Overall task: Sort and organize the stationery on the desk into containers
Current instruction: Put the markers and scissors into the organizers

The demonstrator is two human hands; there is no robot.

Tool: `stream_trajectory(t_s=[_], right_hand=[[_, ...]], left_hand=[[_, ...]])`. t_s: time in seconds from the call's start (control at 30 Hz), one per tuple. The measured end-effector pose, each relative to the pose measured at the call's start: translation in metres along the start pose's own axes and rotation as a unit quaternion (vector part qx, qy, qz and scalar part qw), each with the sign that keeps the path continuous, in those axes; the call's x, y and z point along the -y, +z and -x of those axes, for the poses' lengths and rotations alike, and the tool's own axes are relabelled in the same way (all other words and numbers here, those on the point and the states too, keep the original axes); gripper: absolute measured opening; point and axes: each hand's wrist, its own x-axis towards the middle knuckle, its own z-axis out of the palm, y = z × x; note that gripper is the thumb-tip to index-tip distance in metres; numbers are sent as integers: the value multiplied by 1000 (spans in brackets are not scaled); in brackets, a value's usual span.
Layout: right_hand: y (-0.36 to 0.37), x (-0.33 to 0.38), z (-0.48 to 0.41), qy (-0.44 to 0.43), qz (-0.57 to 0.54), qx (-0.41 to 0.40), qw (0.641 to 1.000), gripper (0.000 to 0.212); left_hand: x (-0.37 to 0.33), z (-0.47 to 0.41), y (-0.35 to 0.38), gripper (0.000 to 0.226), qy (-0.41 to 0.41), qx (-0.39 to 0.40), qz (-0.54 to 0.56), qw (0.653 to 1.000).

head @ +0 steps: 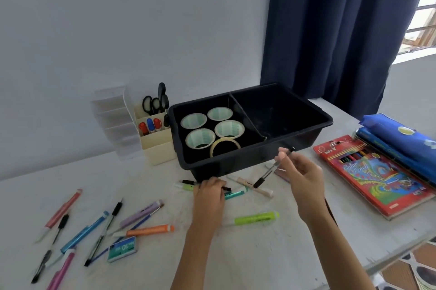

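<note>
Well, at the far left loose pens (pixel 94 226) lie scattered at all angles on the desk (pixel 271 254), with an orange highlighter (pixel 151 230) and a box of staples (pixel 122 248) among them, all well apart from both hands. Behind them a cream holder (pixel 157 145) keeps scissors (pixel 157 102) and markers. Next comes the black tray (pixel 236 165), its left section holding tape rolls (pixel 230 128). The left hand (pixel 208 197) rests palm down on a small cluster of pens just before the tray's front wall; its fingers are hidden under the hand, so I cannot tell whether they grip one. The right hand (pixel 304 176) is raised nearby, apart from the left, pinching a clear pen (pixel 269 173) with black ends. That pen slants from low left to high right, its upper tip almost at the tray's rim. The tray's right section (pixel 278 115) lies straight beyond it, so the right hand is likely the nearer one for dropping it in. A green highlighter (pixel 258 217) lies between the forearms, and a pencil box (pixel 372 171) lies farther right.
</note>
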Motion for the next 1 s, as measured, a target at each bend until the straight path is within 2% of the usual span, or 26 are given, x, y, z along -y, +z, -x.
stream_trajectory(t_s=[0.2, 0.27, 0.37, 0.47, 0.7, 0.9, 1.0], right_hand=[[16, 0, -3, -7, -29, 6, 1000, 19], [23, 0, -4, -12, -36, 12, 999, 21], [33, 4, -6, -21, -54, 23, 998, 29], [46, 10, -7, -44, -53, 42, 997, 34], [94, 29, -9, -73, -75, 111, 988, 31], [148, 46, -17, -72, -104, 161, 979, 25], [173, 48, -21, -113, -83, 179, 974, 20]], left_hand=[[7, -3, -7, 28, 63, 80, -48, 994], [5, -2, -15, 27, 60, 93, -8, 994], [-2, 2, -35, 38, 55, 83, 101, 990], [-11, 9, -59, 35, 79, -4, 191, 978], [0, 7, -111, 23, 100, -209, 263, 937], [30, -13, -141, 17, 32, -322, 323, 889], [47, -25, -143, 16, -6, -362, 343, 867]])
